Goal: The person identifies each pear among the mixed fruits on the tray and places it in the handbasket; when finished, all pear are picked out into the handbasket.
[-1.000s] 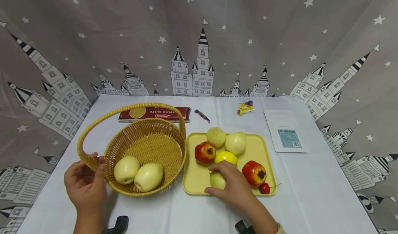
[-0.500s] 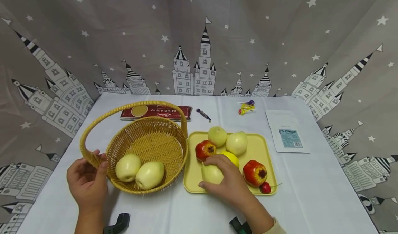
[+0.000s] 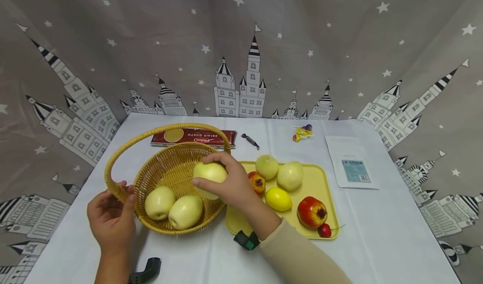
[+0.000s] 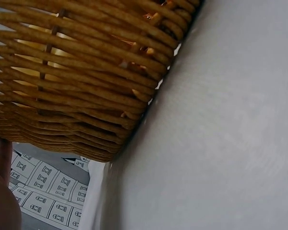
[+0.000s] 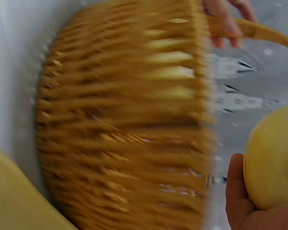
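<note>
My left hand (image 3: pixel 113 223) holds the handle of the yellow wicker basket (image 3: pixel 177 177) low on its left side. Two pale green apples (image 3: pixel 185 212) lie inside, at the near left. Thumb and fingers of my right hand (image 3: pixel 239 189) grip another pale apple (image 3: pixel 209 173) over the basket's right part; in the right wrist view, this apple (image 5: pixel 273 158) shows beyond the basket rim. The basket's woven wall (image 4: pixel 77 96) fills much of the left wrist view. On the yellow tray (image 3: pixel 311 177) are two pale green fruits (image 3: pixel 289 176), two pomegranates (image 3: pixel 312 213), a lemon (image 3: pixel 278 199) and a cherry (image 3: pixel 324 230).
Behind the basket lies a red biscuit packet (image 3: pixel 194 137), with a small wrapped candy (image 3: pixel 250 141) beside it. Lollipops (image 3: pixel 303 132) rest at the back. A white pouch (image 3: pixel 352 162) lies right of the tray. A grey printed curtain (image 3: pixel 320 45) hangs behind the table.
My right hand has lifted the apple off the tray and carried it left, over the basket. The left hand keeps its hold on the handle. The head view has shifted slightly.
</note>
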Motion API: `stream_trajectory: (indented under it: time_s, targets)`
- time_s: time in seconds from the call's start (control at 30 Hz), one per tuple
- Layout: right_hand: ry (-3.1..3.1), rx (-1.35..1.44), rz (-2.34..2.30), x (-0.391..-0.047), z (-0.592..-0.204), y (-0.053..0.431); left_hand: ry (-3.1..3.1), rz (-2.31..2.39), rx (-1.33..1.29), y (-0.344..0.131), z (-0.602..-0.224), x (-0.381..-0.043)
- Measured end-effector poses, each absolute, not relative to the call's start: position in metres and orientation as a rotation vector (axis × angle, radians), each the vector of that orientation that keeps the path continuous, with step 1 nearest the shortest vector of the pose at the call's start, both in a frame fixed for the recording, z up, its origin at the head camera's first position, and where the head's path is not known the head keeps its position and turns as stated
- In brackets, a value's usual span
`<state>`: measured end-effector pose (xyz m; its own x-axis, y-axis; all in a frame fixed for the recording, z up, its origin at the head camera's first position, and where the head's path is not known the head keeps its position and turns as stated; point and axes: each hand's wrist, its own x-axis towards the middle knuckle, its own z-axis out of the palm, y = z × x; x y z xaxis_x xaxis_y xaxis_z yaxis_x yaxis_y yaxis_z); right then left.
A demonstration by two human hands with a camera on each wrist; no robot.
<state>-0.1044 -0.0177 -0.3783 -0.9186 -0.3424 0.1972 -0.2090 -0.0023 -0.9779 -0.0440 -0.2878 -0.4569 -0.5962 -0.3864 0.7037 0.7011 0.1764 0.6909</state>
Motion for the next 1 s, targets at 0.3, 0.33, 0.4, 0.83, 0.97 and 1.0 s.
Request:
stream_trajectory:
  time_s: [0.3,0.33,0.4,0.83,0.97,1.0]
  targets:
    - [2.222,-0.624,-1.918,-0.112,-0.419,-0.053,-1.446,-1.700,-0.354,-0.287,-0.458,-0.045]
    - [2.214,-0.629,-1.913,-0.112,-0.420,-0.053,-1.417,-1.722,-0.370,-0.287,-0.458,-0.046]
    - [2.197,-0.642,-1.906,-0.113,-0.420,-0.053,-1.394,-1.734,-0.380,-0.287,-0.457,-0.045]
    - [2.521,-0.732,-1.717,-0.112,-0.424,-0.057,-1.402,-1.751,-0.375,-0.288,-0.453,-0.044]
    - [2.640,-0.772,-1.602,-0.111,-0.425,-0.058,-1.432,-1.733,-0.349,-0.290,-0.456,-0.045]
    - [2.647,-0.771,-1.588,-0.110,-0.425,-0.058,-1.435,-1.734,-0.345,-0.291,-0.457,-0.045]
